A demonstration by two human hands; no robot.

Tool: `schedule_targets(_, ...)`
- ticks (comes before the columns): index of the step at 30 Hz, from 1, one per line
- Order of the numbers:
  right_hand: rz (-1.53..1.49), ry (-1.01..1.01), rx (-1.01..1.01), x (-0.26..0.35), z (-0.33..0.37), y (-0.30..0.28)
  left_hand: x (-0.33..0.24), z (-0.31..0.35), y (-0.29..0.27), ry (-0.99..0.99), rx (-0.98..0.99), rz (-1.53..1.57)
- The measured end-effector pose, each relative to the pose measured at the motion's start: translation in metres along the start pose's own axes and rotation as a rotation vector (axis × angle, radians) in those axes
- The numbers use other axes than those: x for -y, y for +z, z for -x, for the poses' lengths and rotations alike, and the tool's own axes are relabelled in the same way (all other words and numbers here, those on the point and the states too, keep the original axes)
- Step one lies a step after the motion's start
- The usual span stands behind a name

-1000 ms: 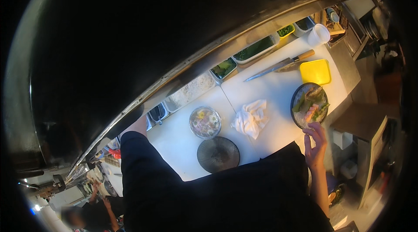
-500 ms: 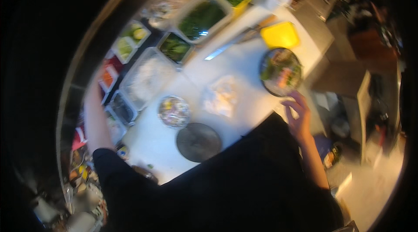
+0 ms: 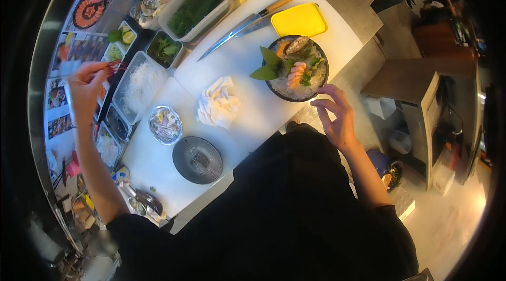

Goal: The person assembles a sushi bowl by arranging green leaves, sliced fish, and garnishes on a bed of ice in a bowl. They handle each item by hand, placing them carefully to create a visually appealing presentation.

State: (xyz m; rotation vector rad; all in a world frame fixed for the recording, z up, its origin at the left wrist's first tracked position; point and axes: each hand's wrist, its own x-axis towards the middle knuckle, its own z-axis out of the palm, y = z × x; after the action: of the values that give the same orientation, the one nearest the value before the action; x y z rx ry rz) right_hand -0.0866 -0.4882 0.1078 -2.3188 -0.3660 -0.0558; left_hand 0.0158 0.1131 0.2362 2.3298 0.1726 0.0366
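Observation:
My left hand [image 3: 87, 90] is raised at the far left, its fingertips pinched on thin dark-red strands [image 3: 115, 68]. Beside it sits a clear tub of white shreds [image 3: 138, 85]. My right hand [image 3: 337, 118] has its fingers apart and slightly curled at the near right rim of a round dark bowl [image 3: 322, 81]; I cannot tell whether they touch it. Crushed ice fills that bowl, topped with sliced pink-orange fish [image 3: 297, 75], a shell [image 3: 298, 46] and greens. Two big green leaves [image 3: 269, 65] stick out over its left side.
A long knife [image 3: 237, 31] lies on the white cutting board [image 3: 247, 117] near a yellow lid [image 3: 299, 20]. Closer to me are a crumpled white cloth [image 3: 218, 103], a small foil-like bowl [image 3: 165, 125] and a ridged dark plate [image 3: 197, 160]. Tubs of greens [image 3: 192, 9] line the far side.
My left hand has come up from beside the orange-filled container and now shows red strands in its fingers. My right hand stays by the bowl. The whole view has shifted and become sharper.

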Motion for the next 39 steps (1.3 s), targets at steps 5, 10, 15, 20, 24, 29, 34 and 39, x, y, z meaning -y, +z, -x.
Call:
schedule_targets(5, -0.112, -0.021, 0.049, -0.046, 0.007, -0.024, -0.145, 0.065, 0.142, 0.224, 0.113, -0.133)
schedule_targets(10, -0.193, -0.042, 0.070, -0.097, 0.021, -0.056, -0.190, 0.090, 0.244, 0.176, 0.138, -0.133)
schedule_targets(15, -0.235, -0.043, 0.049, -0.143, 0.033, -0.076, -0.192, 0.099, 0.305, 0.133, 0.179, -0.193)
schedule_targets(20, -0.286, -0.036, 0.031, -0.162, 0.041, -0.087, -0.180, 0.098, 0.349, 0.125, 0.205, -0.323)
schedule_targets(24, -0.308, -0.029, 0.024, -0.172, 0.051, -0.091, -0.161, 0.094, 0.373, 0.146, 0.202, -0.367)
schedule_targets(29, -0.347, 0.018, 0.015, -0.176, 0.061, -0.092, -0.148, 0.086, 0.386, 0.241, 0.100, -0.383)
schedule_targets(34, -0.357, 0.059, 0.014, -0.178, 0.066, -0.089, -0.155, 0.083, 0.395, 0.212, 0.032, -0.275)
schedule_targets(39, -0.323, 0.027, 0.031, -0.170, 0.063, -0.080, -0.151, 0.087, 0.395, 0.143, 0.058, -0.269)
